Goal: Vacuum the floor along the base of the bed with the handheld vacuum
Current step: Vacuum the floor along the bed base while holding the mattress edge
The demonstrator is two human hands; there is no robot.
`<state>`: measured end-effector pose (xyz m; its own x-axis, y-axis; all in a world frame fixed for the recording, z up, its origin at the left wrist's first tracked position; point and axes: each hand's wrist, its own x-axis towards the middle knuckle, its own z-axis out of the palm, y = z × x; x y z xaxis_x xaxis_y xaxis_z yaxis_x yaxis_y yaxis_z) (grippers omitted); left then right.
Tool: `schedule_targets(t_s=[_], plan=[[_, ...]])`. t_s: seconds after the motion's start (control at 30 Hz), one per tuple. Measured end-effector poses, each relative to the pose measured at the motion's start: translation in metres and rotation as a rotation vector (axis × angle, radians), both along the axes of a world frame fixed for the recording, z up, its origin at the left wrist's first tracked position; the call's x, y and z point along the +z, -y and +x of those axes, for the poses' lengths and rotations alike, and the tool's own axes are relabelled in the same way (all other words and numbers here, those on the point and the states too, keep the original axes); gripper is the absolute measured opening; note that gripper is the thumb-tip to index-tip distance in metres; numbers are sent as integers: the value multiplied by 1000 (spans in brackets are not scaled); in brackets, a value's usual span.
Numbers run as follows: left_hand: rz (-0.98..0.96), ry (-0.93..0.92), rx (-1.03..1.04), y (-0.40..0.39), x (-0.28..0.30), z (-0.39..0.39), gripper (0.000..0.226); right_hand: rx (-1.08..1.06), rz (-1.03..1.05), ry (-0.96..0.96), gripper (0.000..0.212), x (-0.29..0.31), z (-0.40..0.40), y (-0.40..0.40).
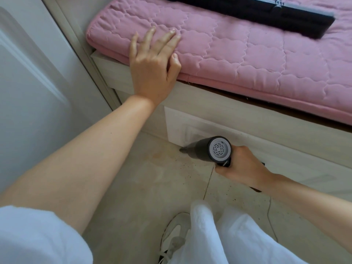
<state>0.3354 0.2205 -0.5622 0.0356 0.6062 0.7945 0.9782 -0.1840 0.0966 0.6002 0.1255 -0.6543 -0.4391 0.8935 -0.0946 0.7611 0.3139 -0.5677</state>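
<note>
The handheld vacuum is low over the floor, right at the foot of the bed base, its dark nozzle pointing left along the bottom edge of a white drawer front. Its round grey rear cap with a ring of vent slots faces the camera. The right hand grips the vacuum's handle from the right, fingers curled around it. Small dark crumbs and a faint brownish stain lie on the pale floor tiles just beside and below the nozzle.

Above, a pink quilted mattress pad covers the top of the bed. The left hand rests flat on the pad near its left front corner, fingers straight and spread, holding nothing. At the far right edge of the pad lies a long black object, partly cut off by the frame.

To the left of the bed stands a white panelled door. At the near edge of the floor show white trousers and a white shoe.
</note>
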Motion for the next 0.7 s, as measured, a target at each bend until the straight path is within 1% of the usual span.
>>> schedule_targets(t_s=[0.1, 0.2, 0.3, 0.47, 0.6, 0.7], plan=[[16, -44, -52, 1, -1, 17, 42, -31, -70, -42, 25, 3, 4, 0], [31, -71, -54, 1, -9, 22, 41, -33, -102, -61, 22, 6, 7, 1], [57, -89, -44, -1, -14, 19, 41, -23, -101, -78, 25, 6, 7, 4], [75, -88, -39, -4, -18, 21, 41, -26, -79, -82, 23, 2, 3, 7], [80, -89, -38, -4, -18, 19, 41, 1, -114, -90, 18, 4, 4, 8], [78, -79, -37, -5, -18, 21, 42, 7, -103, -86, 17, 4, 3, 10]])
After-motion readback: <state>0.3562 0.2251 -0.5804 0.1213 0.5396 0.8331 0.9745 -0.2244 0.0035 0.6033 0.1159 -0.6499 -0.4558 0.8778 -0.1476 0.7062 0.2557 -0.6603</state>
